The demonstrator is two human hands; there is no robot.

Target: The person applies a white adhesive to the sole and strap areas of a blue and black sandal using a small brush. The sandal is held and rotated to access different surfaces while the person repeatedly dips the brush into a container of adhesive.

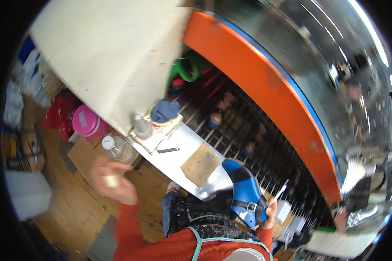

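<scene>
Off the left side of the narrow white work surface, my left hand (119, 188) is raised and smeared by motion. A small pale yellow piece (111, 180) shows at its fingers, too blurred to name. My right hand (271, 212), low on the right, grips a blue shoe (245, 191) with a black strap and buckle. A thin white stick-like tool (279, 192) juts up from the same hand. Left of the shoe, a flat brown worn board (201, 165) lies on the white surface (185, 139). Beside it is a small dark metal strip (168, 150).
A grey cone-shaped container (142, 127) and a dark blue cloth (164, 111) stand at the surface's far end. Beyond is a metal rack (248, 126) under an orange panel (265, 82). Below left are a clear jar (119, 150), a pink tub (87, 121) and a cardboard box (80, 158).
</scene>
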